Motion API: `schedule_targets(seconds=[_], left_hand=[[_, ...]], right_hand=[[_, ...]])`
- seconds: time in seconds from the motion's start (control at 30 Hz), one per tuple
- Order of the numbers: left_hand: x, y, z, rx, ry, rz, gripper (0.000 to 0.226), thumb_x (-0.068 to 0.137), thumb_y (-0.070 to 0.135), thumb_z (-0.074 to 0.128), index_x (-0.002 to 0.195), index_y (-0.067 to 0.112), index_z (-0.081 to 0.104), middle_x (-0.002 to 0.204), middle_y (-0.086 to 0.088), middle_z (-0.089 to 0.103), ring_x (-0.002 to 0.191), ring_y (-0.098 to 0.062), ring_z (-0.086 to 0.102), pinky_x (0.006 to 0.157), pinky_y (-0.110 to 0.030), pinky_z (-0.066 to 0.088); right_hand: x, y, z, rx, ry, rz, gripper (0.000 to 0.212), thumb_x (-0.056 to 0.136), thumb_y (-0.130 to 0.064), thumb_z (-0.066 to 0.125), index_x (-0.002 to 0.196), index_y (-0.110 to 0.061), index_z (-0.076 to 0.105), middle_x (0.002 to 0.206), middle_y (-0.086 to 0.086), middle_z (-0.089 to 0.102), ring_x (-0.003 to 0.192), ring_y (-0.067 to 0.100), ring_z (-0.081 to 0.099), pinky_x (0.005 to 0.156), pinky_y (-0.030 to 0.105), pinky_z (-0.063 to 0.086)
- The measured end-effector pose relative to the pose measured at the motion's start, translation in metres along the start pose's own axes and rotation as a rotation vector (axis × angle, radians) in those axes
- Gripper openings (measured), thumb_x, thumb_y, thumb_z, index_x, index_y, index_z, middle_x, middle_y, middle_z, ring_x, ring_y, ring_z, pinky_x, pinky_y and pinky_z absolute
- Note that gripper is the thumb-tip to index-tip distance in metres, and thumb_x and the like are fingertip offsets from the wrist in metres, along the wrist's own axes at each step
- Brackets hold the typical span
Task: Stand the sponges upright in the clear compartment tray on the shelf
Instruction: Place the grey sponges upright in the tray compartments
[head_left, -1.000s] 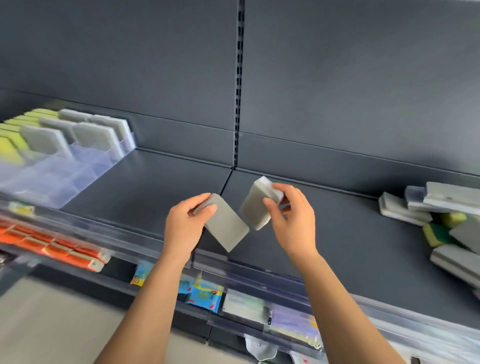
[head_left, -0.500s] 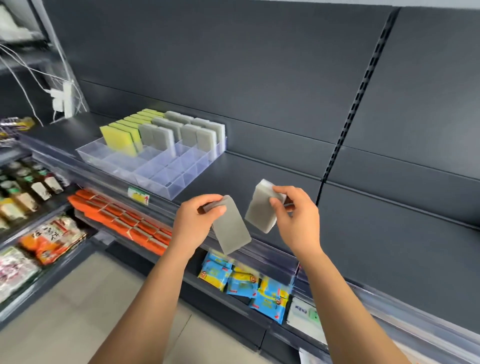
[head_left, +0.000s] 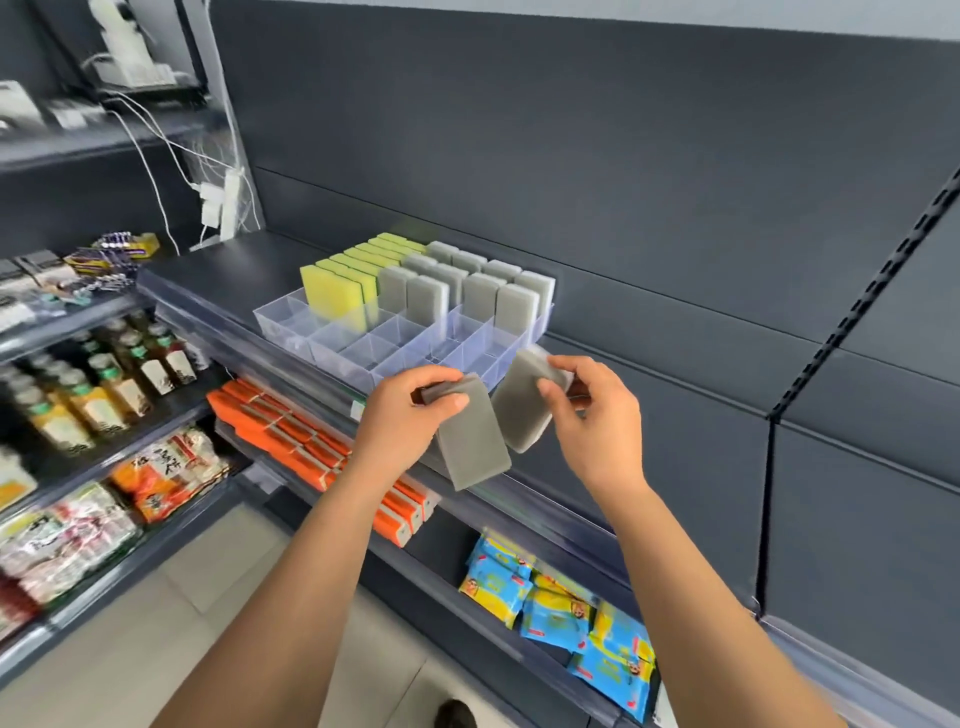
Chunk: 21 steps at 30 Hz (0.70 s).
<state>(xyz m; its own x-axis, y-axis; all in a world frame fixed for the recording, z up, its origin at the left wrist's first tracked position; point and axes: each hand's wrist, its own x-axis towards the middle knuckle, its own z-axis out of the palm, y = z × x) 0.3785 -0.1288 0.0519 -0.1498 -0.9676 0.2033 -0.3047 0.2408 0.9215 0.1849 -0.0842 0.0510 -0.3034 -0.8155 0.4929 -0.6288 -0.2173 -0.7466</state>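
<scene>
Setting: dark grey shop shelving, seen downward along my two bare forearms.
Floor: pale tiles, with a dark shoe tip at the bottom edge.
Blue packets: on the lowest shelf, between my forearms.
Orange packs: stacked on the lower shelf, under my left hand.
Left hand: my thumb and curled fingers pinch the top end of the left sponge, which hangs tilted with its broad grey face toward me.
Right hand: my thumb and fingertips pinch the upper part of the right sponge, which is grey with a white edge and also tilted.
Held sponges: in the air, just in front of the tray's near right corner. Their inner edges meet in view, and I cannot tell whether they touch.
Tray: clear and divided into compartments, standing on the shelf just behind my hands.
Yellow sponges: upright in a row in the tray's rear left compartments.
Grey sponges: upright in rows to the right of the yellow ones.
Bottles: on a shelf at far left, blurred.
Back panel: plain dark grey, behind the tray.
Cables: white, running down to a power strip at far left.
</scene>
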Motion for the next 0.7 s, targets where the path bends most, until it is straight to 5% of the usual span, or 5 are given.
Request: schedule_targets(seconds=[0.4, 0.6, 0.7], left_hand=[[0.129, -0.020, -0.034, 0.017, -0.010, 0.048, 0.026, 0.080, 0.014, 0.071, 0.103, 0.026, 0.068, 0.104, 0.005, 0.068, 0.096, -0.010, 0.061, 0.084, -0.026, 0.050], [0.175, -0.029, -0.040, 0.041, -0.012, 0.092, 0.026, 0.080, 0.014, 0.071, 0.102, 0.027, 0.068, 0.104, 0.008, 0.067, 0.098, -0.011, 0.060, 0.083, -0.026, 0.049], [0.194, -0.034, -0.042, 0.060, -0.017, 0.113, 0.026, 0.079, 0.015, 0.071, 0.103, 0.025, 0.068, 0.102, 0.007, 0.066, 0.095, -0.012, 0.059, 0.081, -0.026, 0.049]], right_hand=[[0.107, 0.011, 0.082, 0.038, 0.051, 0.016, 0.021, 0.084, -0.020, 0.069, 0.104, -0.025, 0.065, 0.087, -0.016, 0.057, 0.080, 0.000, 0.055, 0.067, 0.002, 0.040], [0.139, 0.023, 0.104, -0.039, 0.048, 0.045, 0.021, 0.085, -0.018, 0.066, 0.105, -0.025, 0.065, 0.092, -0.009, 0.059, 0.075, 0.004, 0.057, 0.069, 0.006, 0.041], [0.147, 0.027, 0.111, -0.094, 0.047, 0.050, 0.021, 0.086, -0.016, 0.065, 0.105, -0.025, 0.064, 0.095, -0.008, 0.059, 0.076, 0.009, 0.057, 0.074, 0.019, 0.047]])
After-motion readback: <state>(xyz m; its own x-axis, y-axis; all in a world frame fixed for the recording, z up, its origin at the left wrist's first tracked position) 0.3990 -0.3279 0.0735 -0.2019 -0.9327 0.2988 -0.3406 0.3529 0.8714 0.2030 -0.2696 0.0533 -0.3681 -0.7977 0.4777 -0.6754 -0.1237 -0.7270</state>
